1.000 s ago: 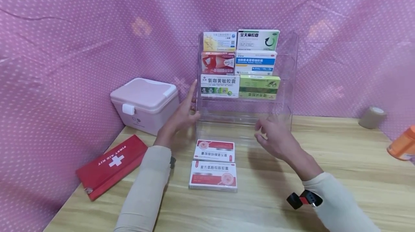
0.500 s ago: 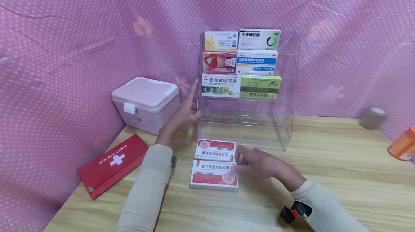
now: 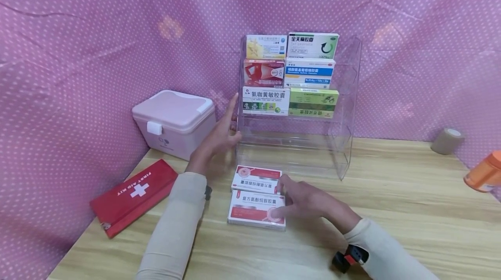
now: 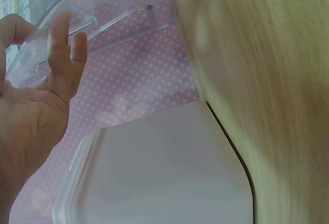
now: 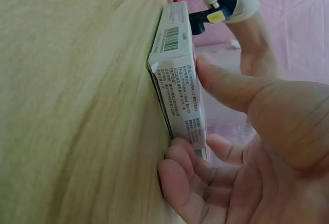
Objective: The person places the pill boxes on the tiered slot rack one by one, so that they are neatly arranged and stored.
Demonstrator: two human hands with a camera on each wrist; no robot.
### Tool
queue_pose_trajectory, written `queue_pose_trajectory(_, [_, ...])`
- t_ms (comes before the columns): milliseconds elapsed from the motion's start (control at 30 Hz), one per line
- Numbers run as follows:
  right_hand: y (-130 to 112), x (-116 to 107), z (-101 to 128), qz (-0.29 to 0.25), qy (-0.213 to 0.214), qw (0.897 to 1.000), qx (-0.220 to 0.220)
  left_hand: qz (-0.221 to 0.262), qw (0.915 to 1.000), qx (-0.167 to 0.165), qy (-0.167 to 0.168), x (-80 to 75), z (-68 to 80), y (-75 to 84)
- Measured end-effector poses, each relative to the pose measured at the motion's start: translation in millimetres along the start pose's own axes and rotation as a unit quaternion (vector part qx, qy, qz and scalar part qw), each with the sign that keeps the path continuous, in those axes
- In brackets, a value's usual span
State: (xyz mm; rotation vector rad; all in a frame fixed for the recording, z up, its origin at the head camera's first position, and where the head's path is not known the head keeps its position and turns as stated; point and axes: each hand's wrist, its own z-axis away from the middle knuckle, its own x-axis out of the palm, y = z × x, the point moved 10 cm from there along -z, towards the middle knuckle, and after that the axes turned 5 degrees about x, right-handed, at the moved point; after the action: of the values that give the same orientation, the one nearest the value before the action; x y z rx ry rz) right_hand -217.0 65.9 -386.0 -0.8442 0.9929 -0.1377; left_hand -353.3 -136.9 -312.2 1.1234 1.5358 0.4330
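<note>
My left hand (image 3: 219,138) lies against the left side of a clear acrylic tiered rack (image 3: 289,141). Its index finger points up along the panel; in the left wrist view the fingers (image 4: 60,44) touch the clear side. On the table before the rack, two red-and-white medicine boxes lie flat, a far one (image 3: 254,178) and a near one (image 3: 250,210). My right hand (image 3: 309,201) grips the near box at its right end. In the right wrist view, the thumb presses the near box's (image 5: 177,88) printed top face, while curled fingers meet its edge by the tabletop.
Several medicine boxes (image 3: 266,101) fill the rack's upper three tiers. Left of the rack stand a pink lidded case (image 3: 176,128) and a red first aid pouch (image 3: 135,197). A tan bandage roll (image 3: 447,141) and an orange bottle (image 3: 485,171) are at the right.
My right hand has come down and left from the rack's lower right to the two boxes, its thumb now over the near one. The left hand stays at the rack's side.
</note>
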Motion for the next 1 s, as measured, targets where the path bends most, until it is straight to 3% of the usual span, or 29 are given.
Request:
queue_pose_trajectory(700, [27,-8,4,0.015,-0.056,0.997,0.057,0.009,1.0,0.0,-0.002,0.8,-1.3,-4.0])
queue_pose_trajectory(1000, [30,-7,4,0.005,-0.07,0.996,0.056,0.01,0.9999,0.007,-0.002,0.3,-2.1,-1.6])
